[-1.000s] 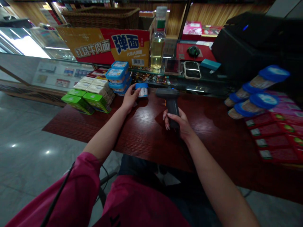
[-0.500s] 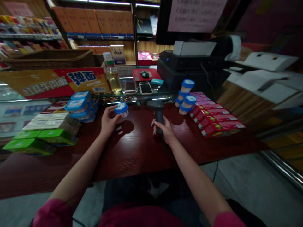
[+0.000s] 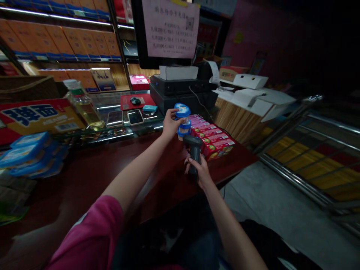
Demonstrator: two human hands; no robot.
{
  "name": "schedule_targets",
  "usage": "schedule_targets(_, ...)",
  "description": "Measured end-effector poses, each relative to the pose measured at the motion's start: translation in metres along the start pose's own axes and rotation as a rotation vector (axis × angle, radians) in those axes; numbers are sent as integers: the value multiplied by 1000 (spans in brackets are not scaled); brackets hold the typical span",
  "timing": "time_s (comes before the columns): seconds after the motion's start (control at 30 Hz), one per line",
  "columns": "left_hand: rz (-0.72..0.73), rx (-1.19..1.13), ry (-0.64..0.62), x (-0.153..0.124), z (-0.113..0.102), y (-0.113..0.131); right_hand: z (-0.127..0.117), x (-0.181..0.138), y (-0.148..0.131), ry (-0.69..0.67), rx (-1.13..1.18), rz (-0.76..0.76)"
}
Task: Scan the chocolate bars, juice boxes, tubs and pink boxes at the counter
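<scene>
My left hand (image 3: 170, 126) has its fingers closed round a small clear tub with a blue lid (image 3: 183, 110). That tub is at the top of the stacked blue-lidded tubs (image 3: 185, 128); whether it rests on them I cannot tell. A dark handheld barcode scanner (image 3: 194, 150) is gripped upright in my right hand (image 3: 201, 171), its head just in front of the stack. Beside the tubs lie rows of red and pink boxes (image 3: 215, 140).
Blue-lidded rectangular packs (image 3: 30, 153) are stacked at the counter's left. Behind are an oil-coloured bottle (image 3: 84, 108), two phones, including a white-edged one (image 3: 135, 117), and a mouse (image 3: 135, 101). A black till (image 3: 180, 92) stands beyond the tubs. A metal rail (image 3: 292, 180) is at right.
My left hand has carried the tub rightward from mid-counter to the stack of tubs. The right hand still holds the barcode scanner. The view has turned right.
</scene>
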State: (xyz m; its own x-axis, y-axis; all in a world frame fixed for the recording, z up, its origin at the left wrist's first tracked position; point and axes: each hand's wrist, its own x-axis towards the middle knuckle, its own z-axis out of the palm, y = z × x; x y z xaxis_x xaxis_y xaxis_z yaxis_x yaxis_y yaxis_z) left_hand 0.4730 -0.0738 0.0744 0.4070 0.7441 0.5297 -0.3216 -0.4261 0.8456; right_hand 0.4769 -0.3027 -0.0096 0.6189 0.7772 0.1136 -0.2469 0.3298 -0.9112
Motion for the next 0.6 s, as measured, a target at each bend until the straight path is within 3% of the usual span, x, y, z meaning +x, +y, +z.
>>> schedule_targets(0.13,-40,162,-20,2,16,-3,2,2,2,10,7,28)
schedule_targets(0.43,58,393,-141,-9,7,6,3,4,-1,1,-46,32)
schedule_targets(0.53,130,441,-117,-22,-14,17,4,-2,-6,-7,-91,38)
schedule_targets(0.6,217,512,-91,-38,-50,26,4,-7,-10,-27,-141,47)
